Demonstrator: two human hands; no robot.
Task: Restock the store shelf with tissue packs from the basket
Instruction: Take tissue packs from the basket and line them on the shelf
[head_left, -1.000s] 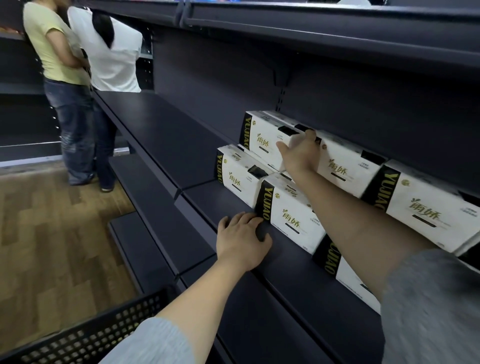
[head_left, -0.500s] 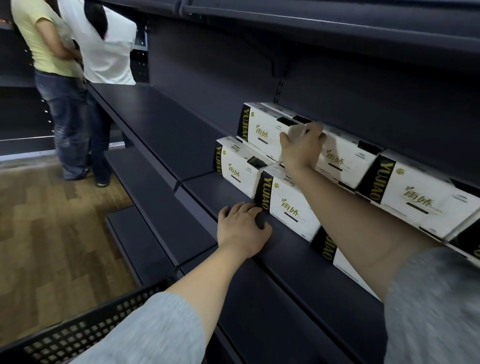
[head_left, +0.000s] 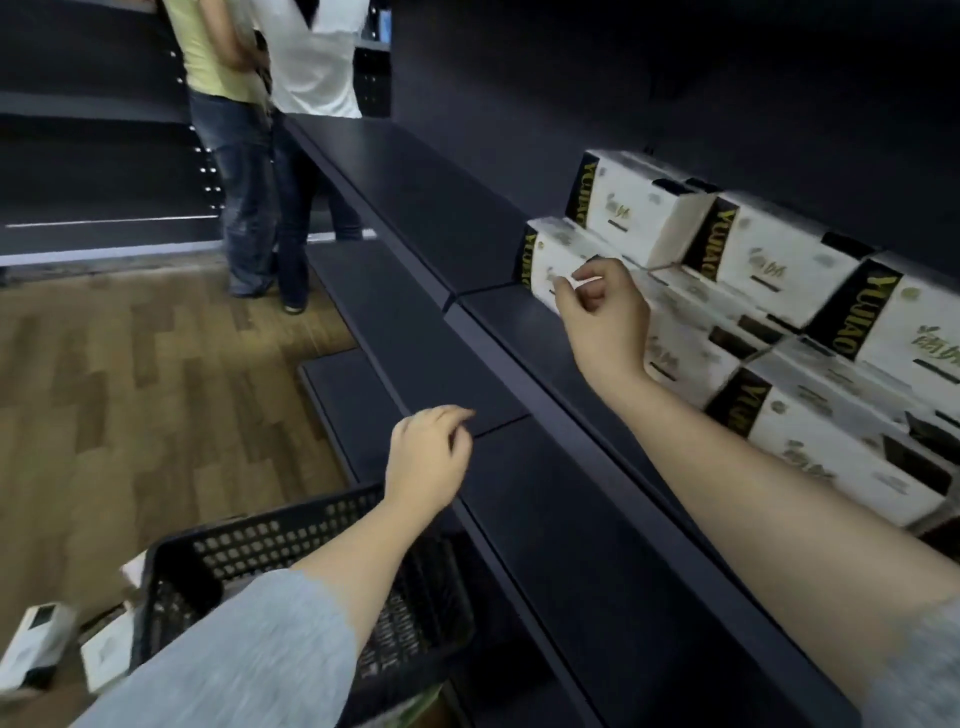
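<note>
1. The dark shelf (head_left: 519, 332) carries white tissue packs (head_left: 769, 260), stacked in two layers against its back wall.
2. The wooden floor (head_left: 130, 389) carries a black basket (head_left: 249, 551) and two boxes (head_left: 41, 639) beside it.

White tissue packs (head_left: 639, 228) with black-and-gold ends, dark navy shelf (head_left: 597, 519), black lattice basket (head_left: 291, 545), brown wood-plank floor (head_left: 130, 389).

The tissue packs (head_left: 769, 260) at about 3 o'clock have the gold word "YUJAO" on their black ends. The small writing on their white fronts is too blurry to read.
</note>
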